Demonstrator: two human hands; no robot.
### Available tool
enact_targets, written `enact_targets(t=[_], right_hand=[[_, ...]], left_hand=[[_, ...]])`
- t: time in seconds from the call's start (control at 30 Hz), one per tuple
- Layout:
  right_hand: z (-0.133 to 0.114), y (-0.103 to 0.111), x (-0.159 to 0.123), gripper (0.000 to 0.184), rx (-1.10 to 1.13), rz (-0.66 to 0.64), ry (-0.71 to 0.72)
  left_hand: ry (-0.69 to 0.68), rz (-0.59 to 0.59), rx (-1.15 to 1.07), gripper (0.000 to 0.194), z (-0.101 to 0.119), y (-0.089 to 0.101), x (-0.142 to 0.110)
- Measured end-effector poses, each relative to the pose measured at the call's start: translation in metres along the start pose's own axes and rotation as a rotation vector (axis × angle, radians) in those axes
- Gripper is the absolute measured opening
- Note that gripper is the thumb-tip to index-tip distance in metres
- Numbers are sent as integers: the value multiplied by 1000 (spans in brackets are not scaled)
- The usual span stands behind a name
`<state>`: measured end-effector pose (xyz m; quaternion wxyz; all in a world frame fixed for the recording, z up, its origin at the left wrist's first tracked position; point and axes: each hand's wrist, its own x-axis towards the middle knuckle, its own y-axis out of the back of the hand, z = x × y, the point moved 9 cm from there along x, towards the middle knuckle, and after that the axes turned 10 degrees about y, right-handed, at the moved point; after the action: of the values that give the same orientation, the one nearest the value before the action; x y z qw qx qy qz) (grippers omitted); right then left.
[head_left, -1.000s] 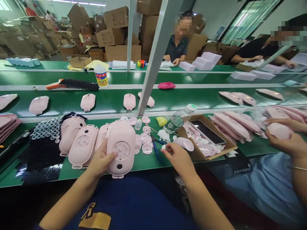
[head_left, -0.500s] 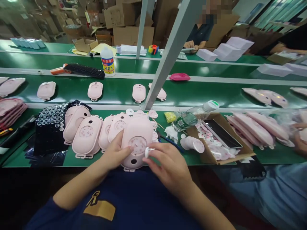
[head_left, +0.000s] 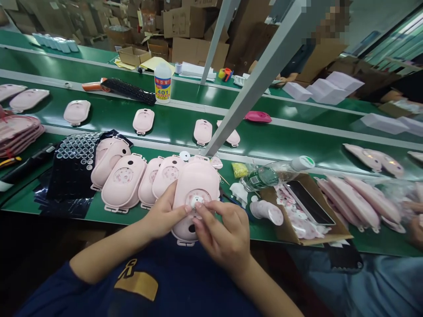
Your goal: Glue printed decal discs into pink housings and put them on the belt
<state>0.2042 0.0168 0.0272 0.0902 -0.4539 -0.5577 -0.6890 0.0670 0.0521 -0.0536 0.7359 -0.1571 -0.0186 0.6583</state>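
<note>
My left hand (head_left: 168,212) grips a pale pink plastic cover (head_left: 194,176) by its left edge, thumb lying on its face. The cover has a round patterned recess and a dark round spot near its lower end. In the recess sits a small white piece (head_left: 197,199) with tiny dark marks, like a little face. The fingertips of my right hand (head_left: 223,229) are closed on this piece, pressing it against the recess. Left of it, similar pink covers (head_left: 123,178) lie overlapping on the green bench.
A clear plastic bottle (head_left: 274,174) leans on a cardboard box (head_left: 313,240) holding printed pieces and a dark flat device. Spaced pink covers (head_left: 143,120) lie on the green belt behind. A grey post (head_left: 244,94) rises ahead. A glue bottle (head_left: 163,83) stands farther back.
My right hand has moved left and brought the small white piece from beside the cover onto its round recess. The view has tilted and shifted slightly; my left hand keeps its hold.
</note>
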Motion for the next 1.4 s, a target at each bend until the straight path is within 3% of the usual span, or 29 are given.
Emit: enact_targets(t=[0.1,0.17,0.27,0.33,0.4,0.47,0.87,1.13,1.4], right_hand=[[8,1,-5,53,70,44,-67],[23,-3,-13,65,182,98,-202],[46,-30,-32,82,546,97,-502],[47,-56,-40,88,864,51,-665],[42,-72,-43,92,1081,33,-769],[39,-77,-43,94,1163,50,-825],[31,-72,-42,84,1222,124,-813],[30,-65,-45,85,1103,102,-794],[24,-51,-41,82,901,67,-678]], left_hand=[[33,-2,-45,67,-3,0,0],[44,17,-67,69,-4,3,-1],[23,11,-89,70,-3,3,-3],[14,-9,-96,69,-3,2,-5],[20,-11,-100,70,-6,2,-7],[35,-1,-100,72,-9,4,-9],[1,7,-75,75,-6,3,-12],[60,-13,-72,78,-12,1,-7],[125,53,-112,74,-15,-1,-9]])
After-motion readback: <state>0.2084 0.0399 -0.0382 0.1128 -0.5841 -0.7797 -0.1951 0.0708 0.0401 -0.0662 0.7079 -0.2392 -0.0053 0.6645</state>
